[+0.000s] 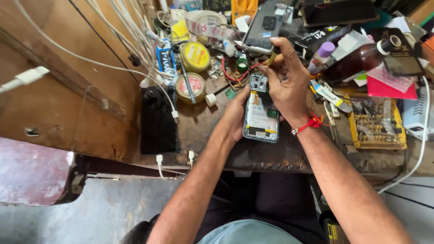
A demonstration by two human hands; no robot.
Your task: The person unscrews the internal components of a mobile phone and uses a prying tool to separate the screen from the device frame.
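Lying flat well to the left of both hands, a black phone (158,121) has a white charging cable (90,61) plugged near its top; a snag on that cable could drag it off the bench edge. Just beyond the left hand sit two round yellow-lidded tins (195,57), close enough to be knocked. The left hand (236,118) cups the left side of an opened smartphone (261,110), back cover off, board and battery exposed, resting on the worn workbench (266,156). The right hand (286,83) pinches a slim brass-coloured tool (271,58) over the phone's upper end, fingers closed around it; a slip there could likely scratch the board or tear a ribbon. Right of that hand, a brown bottle (361,58) lies tilted among clutter and may roll.
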